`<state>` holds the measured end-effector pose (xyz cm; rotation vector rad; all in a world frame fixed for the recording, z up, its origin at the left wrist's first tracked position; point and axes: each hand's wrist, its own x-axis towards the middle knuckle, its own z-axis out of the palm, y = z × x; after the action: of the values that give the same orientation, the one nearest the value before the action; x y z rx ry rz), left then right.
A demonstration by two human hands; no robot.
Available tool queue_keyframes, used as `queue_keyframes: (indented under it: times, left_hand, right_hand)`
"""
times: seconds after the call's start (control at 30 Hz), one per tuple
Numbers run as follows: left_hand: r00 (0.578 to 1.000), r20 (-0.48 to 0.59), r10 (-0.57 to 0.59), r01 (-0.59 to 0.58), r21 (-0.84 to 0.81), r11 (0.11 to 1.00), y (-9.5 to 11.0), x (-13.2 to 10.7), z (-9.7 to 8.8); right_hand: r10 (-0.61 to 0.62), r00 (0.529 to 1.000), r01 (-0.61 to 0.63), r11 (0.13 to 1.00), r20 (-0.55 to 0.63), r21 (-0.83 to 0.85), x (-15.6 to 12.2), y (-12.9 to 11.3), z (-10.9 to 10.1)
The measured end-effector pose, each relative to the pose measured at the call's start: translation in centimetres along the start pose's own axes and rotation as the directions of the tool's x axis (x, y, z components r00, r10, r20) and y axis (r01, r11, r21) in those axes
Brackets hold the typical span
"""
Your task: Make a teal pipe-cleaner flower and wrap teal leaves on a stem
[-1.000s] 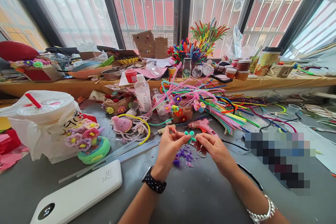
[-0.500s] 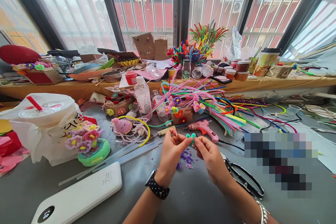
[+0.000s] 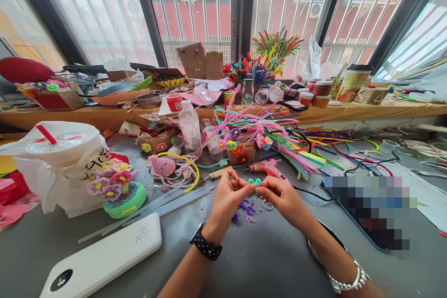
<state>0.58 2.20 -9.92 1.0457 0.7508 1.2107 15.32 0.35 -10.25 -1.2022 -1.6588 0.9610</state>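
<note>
Both hands meet above the grey table near its middle. My left hand [image 3: 228,198], with a black watch on the wrist, pinches a small teal pipe-cleaner piece [image 3: 254,182] with looped ends. My right hand [image 3: 281,198], with a silver bracelet on the wrist, pinches the same piece from the other side. Purple fuzz scraps [image 3: 246,208] lie on the table just under the hands. A pink glue gun [image 3: 267,166] lies right behind them. Scissors [image 3: 267,204] lie under my right hand, mostly hidden.
A heap of coloured pipe cleaners [image 3: 296,146] spreads behind and to the right. A white power bank [image 3: 104,258] lies front left, clear glue sticks [image 3: 150,209] beside it. A bagged drink cup [image 3: 59,158], a flower ornament [image 3: 120,188], bottles and baskets crowd the left and back.
The hands stayed together on the teal piece, turning it slightly. They rose a little half a second ago and are back lower now; the view shifted a bit.
</note>
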Motion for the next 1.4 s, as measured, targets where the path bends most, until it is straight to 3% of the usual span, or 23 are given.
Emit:
queue_keyframes:
  times: [0.3, 0.57, 0.7, 0.8, 0.93, 1.03, 1.17, 1.27, 1.4]
  left_hand:
    - [0.997, -0.004, -0.083, 0.083, 0.025, 0.996, 0.4, -0.1, 0.0]
    - [0.994, -0.001, -0.107, 0.107, 0.090, 0.990, 0.2, 0.0, -0.5]
    - [0.987, 0.025, -0.160, 0.156, 0.124, 0.980, 0.4, 0.0, -0.5]
    - [0.990, 0.026, -0.135, 0.130, 0.154, 0.980, 0.3, -0.1, -0.1]
    - [0.997, 0.070, -0.042, 0.024, 0.244, 0.969, 0.0, -0.2, 0.3]
    - [0.997, 0.076, 0.027, -0.049, 0.306, 0.951, -0.2, -0.3, 0.2]
    - [0.993, 0.114, -0.006, -0.033, 0.339, 0.940, 0.1, -0.3, -0.1]
    - [0.991, 0.132, -0.031, -0.015, 0.333, 0.943, 0.4, -0.4, 0.0]
    - [0.991, 0.129, 0.043, -0.085, 0.340, 0.937, 0.3, -0.5, 0.3]
  right_hand:
    - [-0.105, 0.966, 0.099, 0.994, -0.236, -0.038, -0.6, -0.3, 1.4]
    - [-0.010, 0.989, 0.023, 0.996, -0.151, 0.081, -0.2, 0.1, 0.8]
    - [-0.037, 0.987, 0.040, 0.999, -0.159, 0.018, -0.3, -0.2, 0.4]
    - [-0.041, 0.972, 0.042, 0.999, -0.232, -0.003, -0.5, -0.1, 0.8]
    - [0.025, 0.962, 0.014, 0.990, -0.270, 0.141, -0.6, 0.4, 1.6]
    - [0.044, 0.974, 0.005, 0.977, -0.221, 0.213, -0.4, 0.5, 1.6]
    - [0.035, 0.991, -0.007, 0.979, -0.133, 0.202, -0.2, 0.4, 1.1]
    - [0.000, 0.985, 0.027, 0.987, -0.172, 0.156, -0.3, 0.3, 1.3]
    - [0.016, 0.963, 0.033, 0.984, -0.269, 0.175, -0.5, 0.5, 2.1]
